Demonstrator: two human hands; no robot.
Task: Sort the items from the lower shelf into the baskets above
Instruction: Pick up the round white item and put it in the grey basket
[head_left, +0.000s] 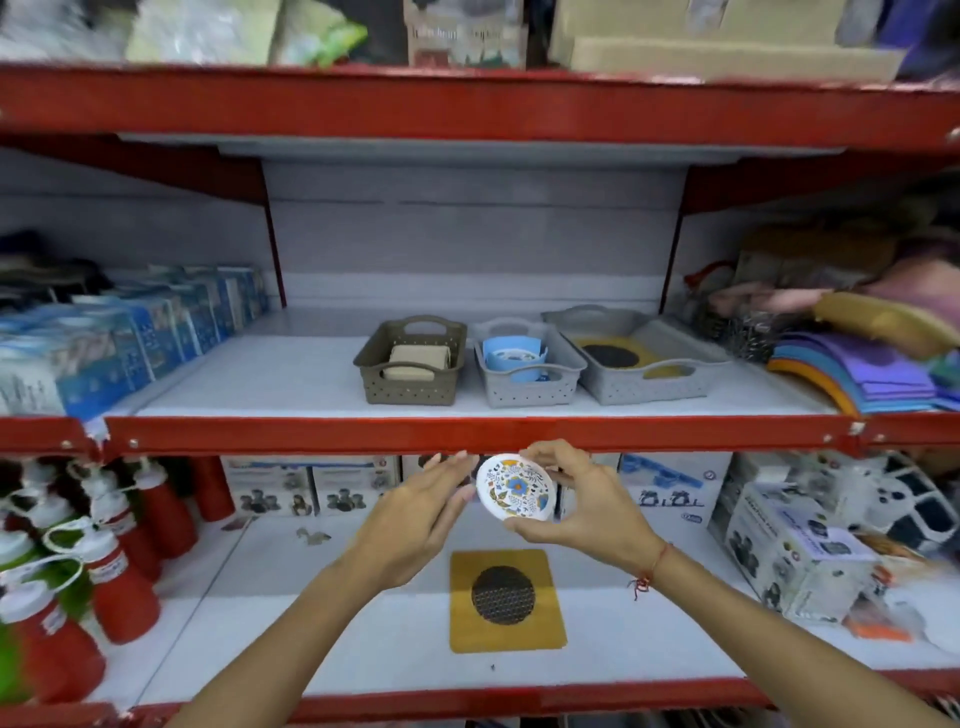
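We've got the floral dish (516, 487) pinched in our right hand (587, 506), fingers curled round its rim, left hand (415, 512) open beside it; the baskets (524, 364) sit straight above, over the red shelf lip (467, 434).

You can read no text here: printing on the boxes (317, 486) under the red shelf edge (467, 434) is blurred.
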